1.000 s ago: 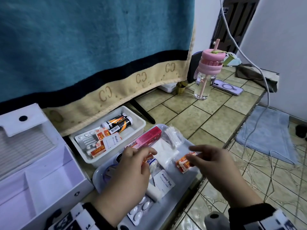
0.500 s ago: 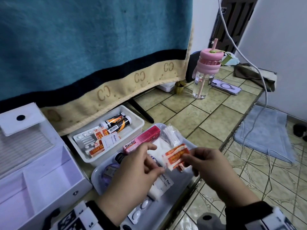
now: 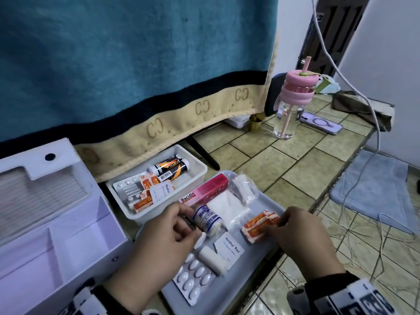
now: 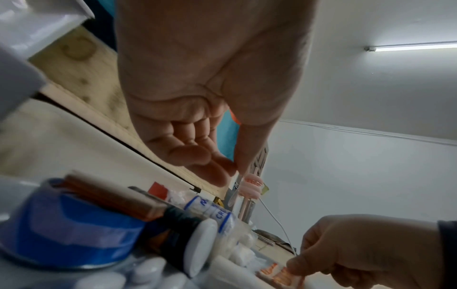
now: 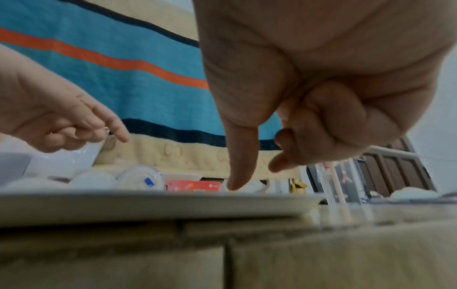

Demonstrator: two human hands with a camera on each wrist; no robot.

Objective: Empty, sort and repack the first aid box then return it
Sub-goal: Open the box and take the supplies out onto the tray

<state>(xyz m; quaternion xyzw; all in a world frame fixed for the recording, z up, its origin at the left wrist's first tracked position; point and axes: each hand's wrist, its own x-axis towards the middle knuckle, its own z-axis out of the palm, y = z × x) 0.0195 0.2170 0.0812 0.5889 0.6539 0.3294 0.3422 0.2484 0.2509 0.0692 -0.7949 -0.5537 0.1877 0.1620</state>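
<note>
Head view: tray (image 3: 229,292) beneath my fingers holds crepe bandage (image 3: 210,220), pills (image 3: 193,278).
Left hand (image 3: 163,233): loosely curled, holding nothing.
Right hand (image 3: 302,235): pinching plasters (image 3: 256,226).
First aid box (image 3: 75,244): left of fingers, lid open.

Water bottle (image 3: 293,103): clear, pink lid and straw, upright on the tiled surface (image 3: 295,160).
Phone (image 3: 320,122): flat, just right of the bottle.
Gold cup (image 3: 255,123): small, just left of the bottle.
Towel (image 3: 136,53): teal, beige-bordered, hanging left of the bottle.
Cable (image 3: 368,110): white, hanging right of the bottle.
Mat (image 3: 375,189): blue, on the floor, right of the bottle.
</note>
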